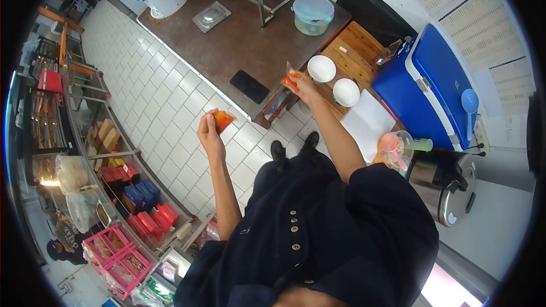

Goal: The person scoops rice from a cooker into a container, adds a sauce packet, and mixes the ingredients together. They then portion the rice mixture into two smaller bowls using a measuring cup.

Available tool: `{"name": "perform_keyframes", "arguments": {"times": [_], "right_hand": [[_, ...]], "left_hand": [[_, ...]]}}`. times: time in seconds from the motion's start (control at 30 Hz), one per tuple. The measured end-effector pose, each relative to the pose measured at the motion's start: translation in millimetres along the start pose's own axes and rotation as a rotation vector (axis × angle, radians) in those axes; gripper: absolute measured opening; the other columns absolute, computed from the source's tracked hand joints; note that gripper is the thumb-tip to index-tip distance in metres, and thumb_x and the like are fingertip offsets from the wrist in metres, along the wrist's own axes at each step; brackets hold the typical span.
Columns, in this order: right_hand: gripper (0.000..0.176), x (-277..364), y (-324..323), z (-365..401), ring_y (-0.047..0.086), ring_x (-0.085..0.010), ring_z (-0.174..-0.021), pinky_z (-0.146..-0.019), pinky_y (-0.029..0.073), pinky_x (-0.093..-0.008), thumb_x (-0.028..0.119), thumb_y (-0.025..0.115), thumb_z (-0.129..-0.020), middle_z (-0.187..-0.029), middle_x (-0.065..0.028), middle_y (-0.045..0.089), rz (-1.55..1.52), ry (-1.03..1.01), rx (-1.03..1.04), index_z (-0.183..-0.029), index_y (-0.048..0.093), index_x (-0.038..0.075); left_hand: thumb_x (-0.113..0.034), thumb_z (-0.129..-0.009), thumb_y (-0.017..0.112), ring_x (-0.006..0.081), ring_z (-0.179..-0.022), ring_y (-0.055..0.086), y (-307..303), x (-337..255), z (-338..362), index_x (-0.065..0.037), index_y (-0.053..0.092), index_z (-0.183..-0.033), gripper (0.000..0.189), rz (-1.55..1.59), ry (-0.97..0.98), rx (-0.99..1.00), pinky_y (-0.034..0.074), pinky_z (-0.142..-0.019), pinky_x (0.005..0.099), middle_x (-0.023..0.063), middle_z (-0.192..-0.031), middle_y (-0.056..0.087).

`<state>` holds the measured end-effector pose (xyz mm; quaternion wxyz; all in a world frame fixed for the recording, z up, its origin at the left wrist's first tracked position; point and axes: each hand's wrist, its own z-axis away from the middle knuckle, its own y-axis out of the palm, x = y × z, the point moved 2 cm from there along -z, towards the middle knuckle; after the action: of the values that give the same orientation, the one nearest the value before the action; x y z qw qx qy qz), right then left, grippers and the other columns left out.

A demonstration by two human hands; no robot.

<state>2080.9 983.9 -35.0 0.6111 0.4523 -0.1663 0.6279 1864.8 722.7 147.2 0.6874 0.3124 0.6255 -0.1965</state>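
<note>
My left hand (210, 135) is closed on a small orange-red packet (223, 120), held over the tiled floor. Out to the right, my right hand (305, 87) grips a clear bag with orange-red contents (290, 79), near the corner of the brown table. Two white bowls (322, 69) stand close to that hand on the wooden board (355, 41). A black phone (249, 87) lies on the brown table between my hands.
The brown table (187, 40) holds a lidded tub (313, 15), a metal lid and a metal rack. At the right are a blue cooler (438, 79), a measuring jug (394, 146) and a steel pot. Shelves with red and blue boxes line the left. A person is at lower left.
</note>
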Motion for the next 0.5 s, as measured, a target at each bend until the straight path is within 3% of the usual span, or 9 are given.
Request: {"name": "perform_keyframes", "arguments": {"times": [0.1, 0.13, 0.23, 0.33, 0.37, 0.43, 0.5], "right_hand": [[0.04, 27, 19, -23, 0.065, -0.0144, -0.093, -0.071, 0.053, -0.0273, 0.016, 0.067, -0.09, -0.111, -0.0074, 0.064, 0.002, -0.177, -0.03, -0.127, 0.055, 0.006], [0.047, 37, 25, -17, 0.065, -0.0166, -0.095, -0.078, 0.054, -0.0321, 0.018, 0.067, -0.09, -0.113, -0.0087, 0.064, -0.101, -0.139, -0.026, -0.132, 0.051, 0.006], [0.05, 30, 18, -11, 0.064, -0.0172, -0.1, -0.085, 0.052, -0.0338, 0.025, 0.066, -0.092, -0.115, -0.0081, 0.064, 0.092, 0.055, -0.431, -0.135, 0.047, 0.007], [0.046, 17, 7, 57, 0.063, -0.0157, -0.103, -0.086, 0.05, -0.0318, 0.031, 0.061, -0.095, -0.114, -0.0074, 0.065, 0.405, -0.089, -0.193, -0.132, 0.051, 0.006], [0.044, 15, 3, 87, 0.062, -0.0151, -0.102, -0.085, 0.05, -0.0311, 0.032, 0.06, -0.096, -0.113, -0.0069, 0.065, 0.299, -0.094, -0.059, -0.13, 0.052, 0.006], [0.04, 13, -11, 156, 0.062, -0.014, -0.101, -0.082, 0.049, -0.0298, 0.033, 0.056, -0.098, -0.112, -0.0059, 0.065, 0.087, -0.126, 0.163, -0.127, 0.056, 0.005], [0.037, 13, -36, 218, 0.062, -0.013, -0.096, -0.079, 0.048, -0.0291, 0.032, 0.057, -0.098, -0.11, -0.0052, 0.065, 0.098, -0.245, 0.014, -0.123, 0.058, 0.005]], "left_hand": [[-0.032, -0.102, 0.05, 0.014, -0.09, 0.06, 4, 3, 3, 0.002, 0.065, -0.105, 0.037, -0.047, -0.03, 0.044, 0.052, -0.082, 0.0276, 0.0074, -0.096, 0.061], [-0.032, -0.102, 0.05, 0.0138, -0.089, 0.06, 8, 3, 3, 0.001, 0.065, -0.105, 0.036, -0.041, -0.066, 0.053, 0.053, -0.082, 0.0277, 0.007, -0.096, 0.061], [-0.031, -0.102, 0.051, 0.012, -0.085, 0.059, 25, 7, 8, 0.002, 0.065, -0.104, 0.036, -0.022, -0.113, 0.113, 0.052, -0.08, 0.0263, 0.0059, -0.094, 0.061], [-0.029, -0.102, 0.051, 0.0112, -0.087, 0.057, 53, 32, 7, 0.002, 0.065, -0.104, 0.034, -0.008, -0.106, 0.283, 0.05, -0.078, 0.0237, 0.0044, -0.096, 0.059], [-0.027, -0.101, 0.052, 0.0112, -0.091, 0.055, 72, 39, 9, 0.002, 0.065, -0.104, 0.032, -0.033, -0.069, 0.355, 0.049, -0.079, 0.0239, 0.0033, -0.1, 0.057], [-0.024, -0.101, 0.052, 0.0116, -0.094, 0.053, 119, 38, 26, 0.004, 0.066, -0.104, 0.031, 0.008, -0.226, 0.507, 0.047, -0.083, 0.0247, 0.0028, -0.102, 0.054], [-0.021, -0.101, 0.052, 0.0118, -0.095, 0.052, 162, 67, 46, 0.004, 0.067, -0.104, 0.029, -0.069, -0.102, 0.731, 0.045, -0.085, 0.0253, 0.003, -0.102, 0.053]]}}
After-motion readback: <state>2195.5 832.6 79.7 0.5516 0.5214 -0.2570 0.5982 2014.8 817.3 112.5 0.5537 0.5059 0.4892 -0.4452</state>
